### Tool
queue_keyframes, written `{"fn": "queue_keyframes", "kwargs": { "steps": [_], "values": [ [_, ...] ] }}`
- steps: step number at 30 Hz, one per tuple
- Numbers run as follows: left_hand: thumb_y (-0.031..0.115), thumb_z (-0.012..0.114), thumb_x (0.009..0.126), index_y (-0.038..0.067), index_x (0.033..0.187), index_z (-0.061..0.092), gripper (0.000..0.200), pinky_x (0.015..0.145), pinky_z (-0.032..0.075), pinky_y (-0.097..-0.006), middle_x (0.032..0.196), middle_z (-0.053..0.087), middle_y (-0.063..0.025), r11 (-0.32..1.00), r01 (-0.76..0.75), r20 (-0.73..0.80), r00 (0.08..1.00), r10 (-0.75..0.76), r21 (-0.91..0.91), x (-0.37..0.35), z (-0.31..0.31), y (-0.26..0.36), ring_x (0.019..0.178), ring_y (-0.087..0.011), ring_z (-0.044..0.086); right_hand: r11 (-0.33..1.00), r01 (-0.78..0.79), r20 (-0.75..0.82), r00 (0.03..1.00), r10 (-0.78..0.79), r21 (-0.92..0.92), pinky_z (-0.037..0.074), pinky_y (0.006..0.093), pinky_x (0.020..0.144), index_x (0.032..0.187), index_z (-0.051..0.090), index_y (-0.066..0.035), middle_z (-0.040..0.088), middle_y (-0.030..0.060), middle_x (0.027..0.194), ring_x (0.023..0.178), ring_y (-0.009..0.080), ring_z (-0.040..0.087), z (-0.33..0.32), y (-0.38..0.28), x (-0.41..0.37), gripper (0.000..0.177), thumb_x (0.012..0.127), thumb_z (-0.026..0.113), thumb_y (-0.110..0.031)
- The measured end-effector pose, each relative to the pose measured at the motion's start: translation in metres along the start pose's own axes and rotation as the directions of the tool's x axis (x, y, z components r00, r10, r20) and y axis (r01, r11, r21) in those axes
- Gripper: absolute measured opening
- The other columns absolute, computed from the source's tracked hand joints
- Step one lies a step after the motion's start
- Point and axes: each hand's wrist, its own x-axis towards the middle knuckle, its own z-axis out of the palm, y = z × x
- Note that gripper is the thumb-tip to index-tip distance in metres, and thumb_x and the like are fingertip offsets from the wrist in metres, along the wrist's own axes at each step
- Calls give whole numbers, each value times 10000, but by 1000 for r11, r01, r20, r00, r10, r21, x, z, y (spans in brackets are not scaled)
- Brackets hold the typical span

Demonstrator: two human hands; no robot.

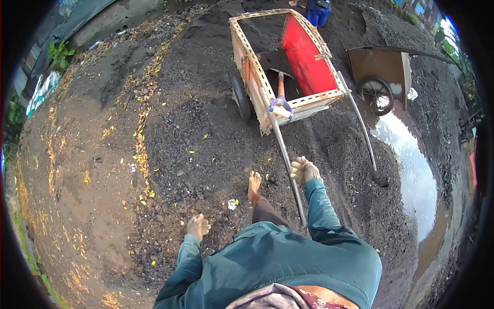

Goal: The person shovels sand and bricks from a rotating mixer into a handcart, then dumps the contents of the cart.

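A wooden handcart point(263, 85) with a red inner panel point(307, 54) stands at the upper middle, its two metal handles pointing toward me. My right hand point(303, 170) is beside the near handle point(284, 154), fingers bent toward the bar; whether it grips the bar is unclear. My left hand point(198, 226) hangs low over the gravel at the lower left, fingers curled, and I cannot make out anything in it. Inside the cart lies a tool point(281, 85) with a metal head, its wooden shaft ending in a blue and white grip over the near edge.
A second cart point(378, 72) with a spoked wheel stands at the upper right. Below it lies a long puddle point(411, 170). Another person in blue shorts point(317, 16) stands behind the first cart. Dark gravel and yellow leaves cover the ground. My bare foot point(254, 184) is between my hands.
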Motion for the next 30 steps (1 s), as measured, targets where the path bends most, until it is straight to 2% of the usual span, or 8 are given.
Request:
{"fn": "queue_keyframes", "kwargs": {
  "steps": [3, 4, 5, 8, 12, 15, 24, 30],
  "values": [
    [136, 613, 994, 58, 1175, 613, 197, 567, 485, -254, 864, 628, -44, 943, -330, 356, 887, 294, 46, 9, 132, 126, 696, -120, 614, 977, 195, -128, 970, -205, -90, 494, 330, 573, 833, 466, -188, 476, -11, 767, 630, 184, 494, 68, -25, 48, 391, 1010, 520, -532],
    [146, 642, 979, 39, 1192, 610, 240, 654, 516, -272, 932, 656, -61, 773, -630, 502, 695, 515, 80, 33, 170, 151, 797, -140, 645, 984, 78, 368, 920, -134, 163, 537, 378, 655, 998, 578, -135, 627, 54, 940, 787, 250, 625, 38, -35, 87, 481, 1006, 466, -603],
    [150, 680, 949, 32, 1211, 610, 296, 750, 549, -308, 1013, 688, -107, 310, -890, 557, 453, 697, 336, -3, 221, 203, 908, -185, 680, 985, 162, 67, 984, -166, 57, 541, 415, 684, 1130, 578, -105, 646, 100, 1043, 845, 280, 644, 50, -39, 103, 577, 993, 435, -648],
    [288, 790, 798, 64, 1271, 609, 554, 982, 502, -461, 1226, 657, -177, -205, -942, 748, 68, 661, 267, -12, 331, 296, 1151, -365, 625, 977, 208, -185, 963, -195, 56, 522, 536, 841, 1437, 477, -75, 609, 205, 1318, 1063, 386, 639, 78, -47, 164, 836, 958, 350, -748],
    [387, 795, 751, 56, 1380, 524, 760, 1049, 430, -476, 1303, 611, -161, -608, -773, 937, -51, 345, 182, -10, 422, 355, 1291, -341, 536, 911, 311, -152, 948, -278, 272, 490, 565, 1022, 1385, 532, -68, 591, 169, 1364, 1178, 366, 607, 104, -32, 196, 634, 1009, 460, -573],
    [357, 799, 737, 77, 1329, 548, 702, 927, 466, -456, 1176, 639, -129, -701, -706, 995, 57, 84, 100, 0, 451, 362, 1165, -307, 593, 932, 336, -282, 915, -289, 136, 574, 420, 924, 1263, 626, -67, 696, 123, 1165, 1014, 257, 683, 100, -35, 214, 521, 987, 583, -506],
    [227, 758, 656, 111, 890, 620, 296, 667, 489, -431, 793, 627, -91, -766, -625, 936, -162, 312, 148, 47, 460, 440, 738, -286, 649, 911, 397, -204, 888, -413, -114, 575, 451, 925, 1336, 535, -102, 640, 81, 1266, 1132, 241, 648, 187, -43, 239, 541, 1025, 473, -540],
    [222, 755, 658, 133, 753, 617, 190, 547, 484, -428, 638, 594, -63, -592, -798, 898, -335, 285, -110, 76, 459, 464, 603, -289, 633, 934, 261, -188, 958, -219, 245, 582, 493, 880, 1312, 536, -92, 669, 129, 1204, 1031, 304, 686, 206, -83, 284, 629, 1017, 390, -628]
  ]
}}
